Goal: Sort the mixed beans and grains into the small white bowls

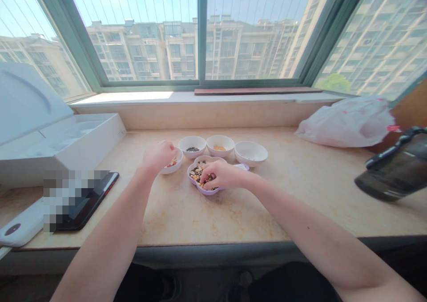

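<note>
The lilac scalloped dish (200, 159) sat at centre frame on a pale marble counter (233, 215), beneath a wide green-framed window (200, 35). At the left of the frame I had a white open box (66, 148); at the right, a crumpled plastic bag (347, 124) and a dark bottle (390, 168). Four white bowls ringed the dish: one of dark seeds (192, 141), one of yellow grains (220, 141), a nearly empty one (250, 153), and one of reddish beans (173, 167). The left hand (158, 156) curled over that last bowl's rim, its grip hidden. The right hand (223, 175) had its fingers curled down into the dish; I could not tell whether they held anything. Keeping the fingertips low seemed wise, since the shallow dish looked prone to spilling. Its mixed beans (196, 173) lay yellow, dark and red, heaped loosely.
</note>
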A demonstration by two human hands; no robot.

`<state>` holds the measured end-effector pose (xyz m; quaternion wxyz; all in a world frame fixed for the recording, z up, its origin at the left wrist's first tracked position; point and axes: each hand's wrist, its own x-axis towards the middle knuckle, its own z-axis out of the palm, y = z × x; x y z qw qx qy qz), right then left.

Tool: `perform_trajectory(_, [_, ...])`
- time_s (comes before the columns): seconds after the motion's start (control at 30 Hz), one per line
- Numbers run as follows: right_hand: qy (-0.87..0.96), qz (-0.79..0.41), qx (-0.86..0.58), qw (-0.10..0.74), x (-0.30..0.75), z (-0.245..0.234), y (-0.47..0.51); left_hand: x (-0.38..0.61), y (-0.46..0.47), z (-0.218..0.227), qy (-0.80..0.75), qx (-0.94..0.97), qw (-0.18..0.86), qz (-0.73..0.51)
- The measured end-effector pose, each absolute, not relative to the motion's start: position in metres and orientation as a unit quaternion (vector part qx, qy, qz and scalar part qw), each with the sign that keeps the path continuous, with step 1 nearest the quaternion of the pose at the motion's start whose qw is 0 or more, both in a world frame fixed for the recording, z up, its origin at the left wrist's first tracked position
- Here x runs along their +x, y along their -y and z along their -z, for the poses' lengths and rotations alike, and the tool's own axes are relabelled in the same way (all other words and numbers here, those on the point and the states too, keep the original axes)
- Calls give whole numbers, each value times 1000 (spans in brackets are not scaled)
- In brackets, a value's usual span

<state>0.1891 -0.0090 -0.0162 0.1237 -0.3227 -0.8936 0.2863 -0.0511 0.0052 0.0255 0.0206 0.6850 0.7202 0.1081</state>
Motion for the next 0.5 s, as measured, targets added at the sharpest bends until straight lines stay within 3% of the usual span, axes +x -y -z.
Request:
perform_trajectory(0.33, [893,-264,-329,155,189,16,9,-49,-5,-26,-720,686,25,-100])
perform_trajectory(0.5, [880,-253,-333,225,191,10,9,-46,-4,-24,-685,715,30,-136])
